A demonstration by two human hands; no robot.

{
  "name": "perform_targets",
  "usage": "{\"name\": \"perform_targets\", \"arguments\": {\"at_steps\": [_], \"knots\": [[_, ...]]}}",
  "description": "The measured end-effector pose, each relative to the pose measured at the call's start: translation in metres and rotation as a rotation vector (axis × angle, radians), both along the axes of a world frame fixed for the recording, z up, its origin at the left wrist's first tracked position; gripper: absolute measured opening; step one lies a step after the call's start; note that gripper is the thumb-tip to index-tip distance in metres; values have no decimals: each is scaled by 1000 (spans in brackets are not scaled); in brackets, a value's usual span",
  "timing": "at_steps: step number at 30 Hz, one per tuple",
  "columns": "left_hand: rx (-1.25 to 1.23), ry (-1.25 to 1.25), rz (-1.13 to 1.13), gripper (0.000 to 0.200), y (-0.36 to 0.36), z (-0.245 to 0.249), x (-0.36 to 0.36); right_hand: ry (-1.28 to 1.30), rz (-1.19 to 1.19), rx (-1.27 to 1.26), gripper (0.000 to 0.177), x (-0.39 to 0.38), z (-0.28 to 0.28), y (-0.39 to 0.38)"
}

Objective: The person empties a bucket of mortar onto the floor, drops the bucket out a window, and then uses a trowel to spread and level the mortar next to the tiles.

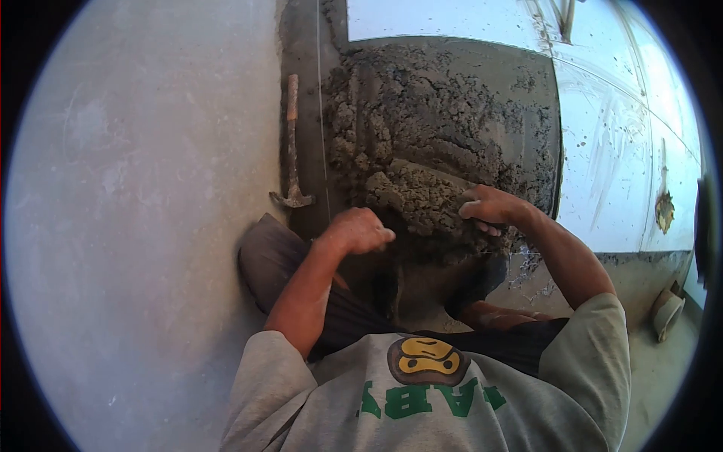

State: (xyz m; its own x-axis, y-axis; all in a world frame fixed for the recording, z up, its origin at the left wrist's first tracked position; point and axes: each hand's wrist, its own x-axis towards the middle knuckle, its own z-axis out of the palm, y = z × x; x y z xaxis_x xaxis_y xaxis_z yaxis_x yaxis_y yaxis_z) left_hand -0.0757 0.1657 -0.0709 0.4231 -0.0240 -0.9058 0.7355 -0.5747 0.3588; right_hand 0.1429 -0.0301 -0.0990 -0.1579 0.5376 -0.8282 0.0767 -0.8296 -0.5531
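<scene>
My left hand (359, 230) is closed in a loose fist, thumb toward the right, over the near left edge of the wet mortar (452, 90). Across from it, my right hand (491, 209) has its fingers curled at the right side of a raised mortar heap (418, 197). A straight ridge runs along the far side of this heap. I cannot tell what either hand grips, as the fingers and the dark mortar hide it. Left of the mortar, a claw hammer (293, 143) lies with its head toward me. A taut string (321, 113) runs beside it.
A bare wall (151, 188) rises on the left. Large white tiles (602, 151) lie to the right and beyond the mortar, smeared with grey. A mortar-caked trowel (664, 207) rests on one. At the far right is a pale container (667, 313). My legs straddle the near edge.
</scene>
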Motion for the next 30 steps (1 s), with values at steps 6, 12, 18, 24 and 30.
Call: {"name": "perform_targets", "arguments": {"at_steps": [6, 12, 18, 24, 30], "knots": [[582, -311, 797, 47, 71, -75, -65, -424, 258, 373, 31, -32, 20, 28], [495, 5, 1134, 70, 60, -101, -72, -705, 493, 472, 32, -111, 5, 54], [272, 41, 1407, 73, 56, -100, -64, -784, 365, 448, 32, -98, 29, 44], [465, -206, 1012, 68, 72, -85, -67, -759, 323, 315, 30, -111, 27, 45], [385, -480, 919, 64, 100, 6, -58, -679, 383, 347, 30, -154, -20, 63]]}}
